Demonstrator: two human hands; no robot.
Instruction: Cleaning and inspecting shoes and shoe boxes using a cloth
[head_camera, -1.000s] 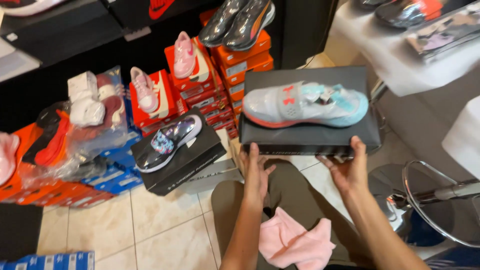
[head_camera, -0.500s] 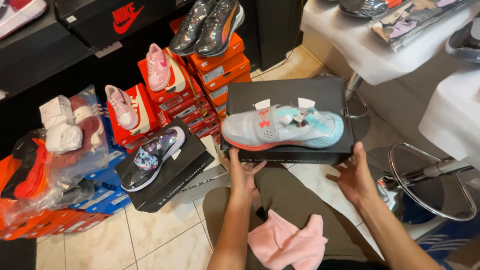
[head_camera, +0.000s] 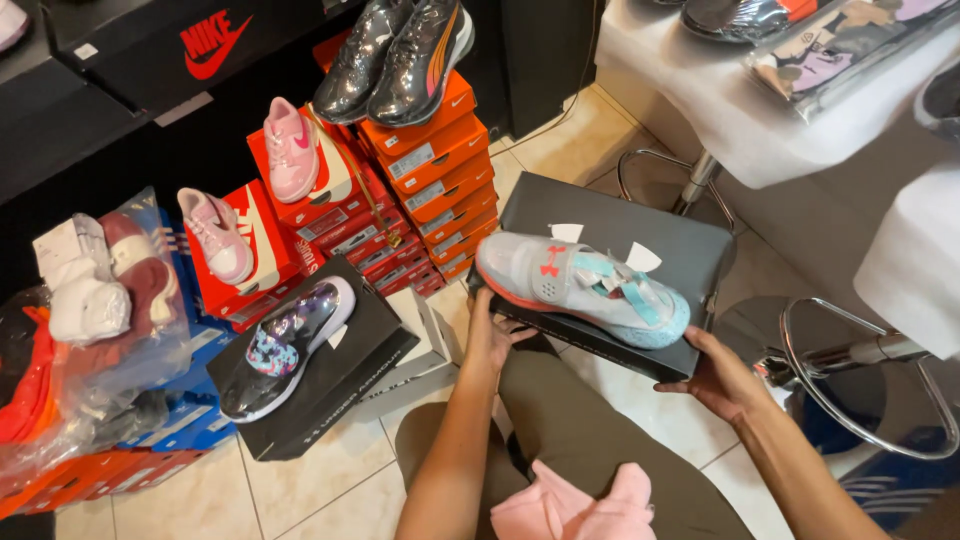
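A grey and light-blue sneaker (head_camera: 580, 288) with an orange sole lies on top of a black shoebox (head_camera: 660, 245). Both of my hands hold that box above my lap. My left hand (head_camera: 492, 335) grips its near left corner. My right hand (head_camera: 722, 378) supports its near right corner from below. The box is tilted, its right end swung toward me. A pink cloth (head_camera: 570, 508) rests on my lap below it.
Stacked orange shoeboxes (head_camera: 425, 150) carry a shiny dark pair (head_camera: 395, 60) and pink sneakers (head_camera: 290, 150). A second black box (head_camera: 345, 385) with a multicoloured shoe (head_camera: 285, 345) sits on the tile floor at left. A chrome stool (head_camera: 850, 370) and white-draped tables (head_camera: 790, 110) stand at right.
The box with the sneaker has come lower and rotated, its right end toward me. My right hand shifted from the front edge to under the right corner. The view also moved.
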